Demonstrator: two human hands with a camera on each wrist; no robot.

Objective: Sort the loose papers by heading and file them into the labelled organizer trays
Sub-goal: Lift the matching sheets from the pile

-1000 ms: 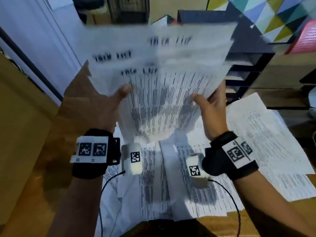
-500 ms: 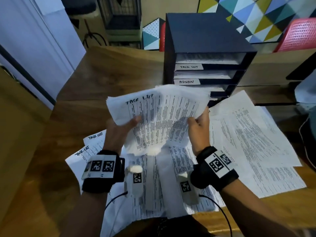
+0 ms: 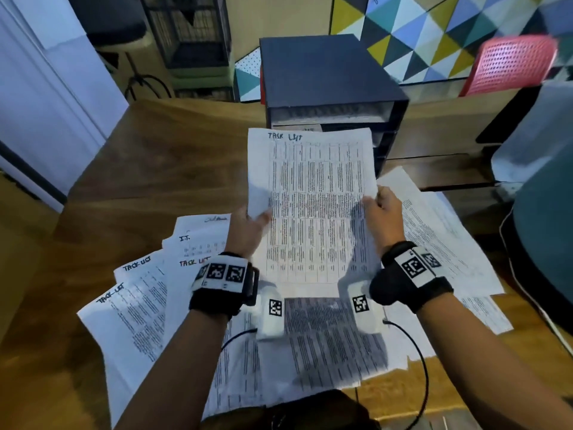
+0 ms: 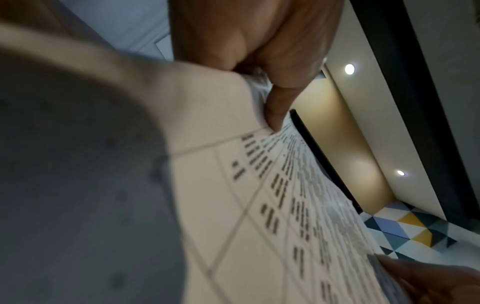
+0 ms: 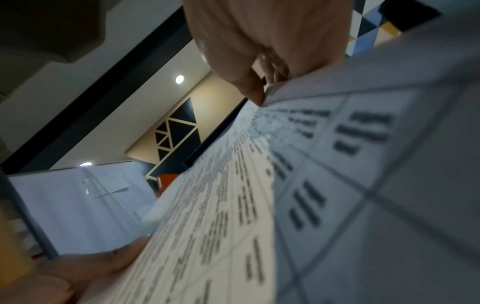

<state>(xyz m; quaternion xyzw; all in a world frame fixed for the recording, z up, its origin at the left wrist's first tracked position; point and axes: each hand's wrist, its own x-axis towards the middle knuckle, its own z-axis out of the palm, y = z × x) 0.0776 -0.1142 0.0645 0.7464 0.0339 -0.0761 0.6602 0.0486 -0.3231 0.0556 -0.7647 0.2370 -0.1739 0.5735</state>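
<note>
Both hands hold a stack of printed sheets headed "TASK LIST" [image 3: 313, 197] upright in front of the black organizer [image 3: 325, 76]. My left hand [image 3: 248, 225] pinches the stack's left edge, thumb on top, as the left wrist view shows on the same stack [image 4: 259, 205]. My right hand [image 3: 383, 209] pinches the right edge; the right wrist view shows its thumb on the sheet [image 5: 233, 205]. The stack's top edge covers most of the organizer's tray fronts and labels. More loose papers headed "TASK LIST" [image 3: 136, 305] and "I.T." [image 3: 201, 243] lie on the wooden desk [image 3: 139, 169].
Loose printed sheets [image 3: 440, 237] spread to the right of the stack and under my wrists. A grey-blue object [image 3: 545, 212] fills the right edge. A red mesh chair [image 3: 511, 63] and a patterned wall stand behind the desk. Cables run from both wrist devices.
The held sheets have been squared into a neat upright stack and moved forward and right, up to the organizer's front. Both hands shifted to its side edges.
</note>
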